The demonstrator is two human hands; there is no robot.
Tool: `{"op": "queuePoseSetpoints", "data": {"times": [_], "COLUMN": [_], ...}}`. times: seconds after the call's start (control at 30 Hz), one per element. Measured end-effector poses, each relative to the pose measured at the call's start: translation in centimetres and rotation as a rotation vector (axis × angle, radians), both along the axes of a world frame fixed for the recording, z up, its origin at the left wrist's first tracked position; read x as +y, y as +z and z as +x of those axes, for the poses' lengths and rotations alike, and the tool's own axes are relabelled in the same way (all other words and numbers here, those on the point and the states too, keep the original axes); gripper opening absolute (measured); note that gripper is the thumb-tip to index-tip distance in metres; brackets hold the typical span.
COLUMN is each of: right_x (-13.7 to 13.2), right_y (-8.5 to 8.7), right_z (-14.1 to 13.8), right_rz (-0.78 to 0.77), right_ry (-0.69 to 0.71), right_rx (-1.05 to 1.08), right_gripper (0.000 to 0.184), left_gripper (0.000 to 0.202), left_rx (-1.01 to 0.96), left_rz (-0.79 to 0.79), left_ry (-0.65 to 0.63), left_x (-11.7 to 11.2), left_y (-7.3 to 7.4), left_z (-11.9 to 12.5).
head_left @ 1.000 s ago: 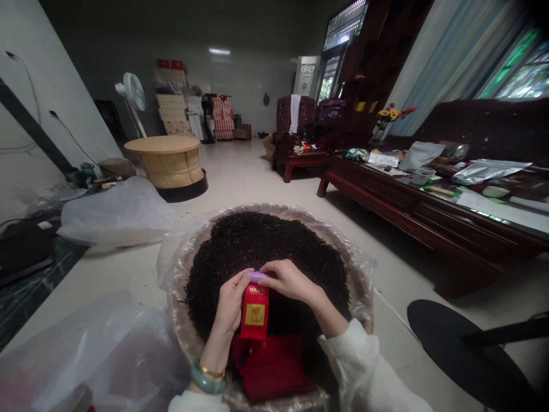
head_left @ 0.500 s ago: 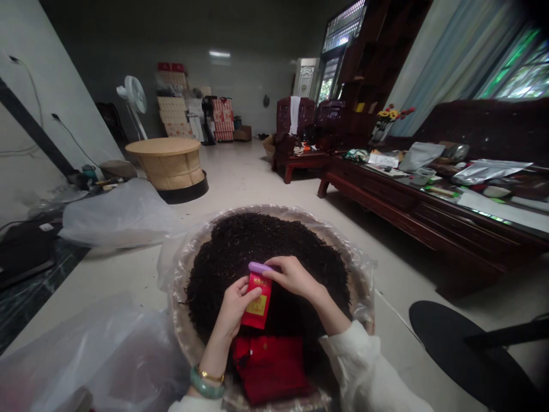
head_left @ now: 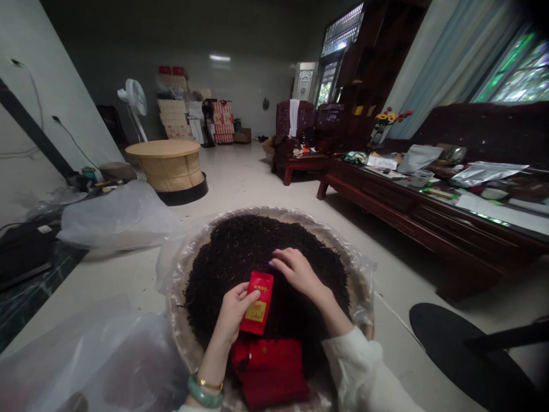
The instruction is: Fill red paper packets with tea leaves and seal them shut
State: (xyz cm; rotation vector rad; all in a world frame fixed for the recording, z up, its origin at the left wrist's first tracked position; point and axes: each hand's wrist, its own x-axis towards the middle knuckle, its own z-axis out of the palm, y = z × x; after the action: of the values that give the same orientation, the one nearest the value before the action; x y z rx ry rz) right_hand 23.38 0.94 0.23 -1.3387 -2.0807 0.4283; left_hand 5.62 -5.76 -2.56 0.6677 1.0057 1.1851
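My left hand [head_left: 234, 313] grips a small red packet [head_left: 257, 302] with a yellow label and holds it upright over a heap of dark dried tea leaves [head_left: 240, 246]. The leaves fill a wide round basket lined with clear plastic [head_left: 174, 286]. My right hand [head_left: 295, 272] is just right of the packet's top, fingers curled down onto the leaves. Only the tip of a small purple scoop [head_left: 271, 264] shows at its fingertips. A stack of red packets [head_left: 270, 369] lies at the near edge of the basket, below both hands.
Clear plastic bags lie on the floor at left [head_left: 115, 212] and near left [head_left: 86, 355]. A long dark wooden table [head_left: 429, 212] with papers and foil bags runs along the right. A black round stool [head_left: 472, 355] is near right. A round wooden tub [head_left: 169, 166] stands farther back.
My right hand lifted the purple scoop off the packet's mouth and moved down and right onto the leaves. The left hand lowered and tilted the red packet slightly.
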Motion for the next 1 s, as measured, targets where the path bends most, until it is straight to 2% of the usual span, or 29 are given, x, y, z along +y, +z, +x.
{"op": "queuePoseSetpoints", "data": {"times": [0.13,0.37,0.53,0.67,0.83,0.93,1.0], "right_x": [-1.2,-1.7,-1.9,-2.2,-2.1,-1.8,-2.1], "right_y": [0.4,-0.2,-0.2,0.2,0.4,1.0,2.0], "right_z": [-2.8,-3.3,-3.2,-3.5,-2.3,-1.3,-1.8], "right_rz": [-0.022,-0.04,-0.032,-0.161,-0.307,-0.355,-0.349], "right_ry": [0.217,0.263,0.24,0.211,0.266,0.152,0.059], "right_rx": [0.066,0.051,0.034,0.144,0.275,0.439,0.602], "right_gripper": [0.016,0.018,0.02,0.019,0.014,0.017,0.02], "left_gripper": [0.045,0.043,0.041,0.038,0.039,0.05,0.054], "left_rx": [0.028,0.071,0.093,0.078,0.096,0.048,-0.018], "left_rz": [0.013,0.038,0.036,0.026,0.035,0.003,-0.04], "left_ry": [-0.045,-0.076,-0.046,-0.016,0.018,0.104,0.21], "left_x": [-0.3,-0.7,-0.6,-0.6,-0.3,0.2,0.6], "left_y": [0.2,0.0,-0.2,-0.1,-0.3,-1.0,-1.7], "left_z": [0.2,-0.1,-0.1,-0.2,-0.6,-1.4,-2.0]}}
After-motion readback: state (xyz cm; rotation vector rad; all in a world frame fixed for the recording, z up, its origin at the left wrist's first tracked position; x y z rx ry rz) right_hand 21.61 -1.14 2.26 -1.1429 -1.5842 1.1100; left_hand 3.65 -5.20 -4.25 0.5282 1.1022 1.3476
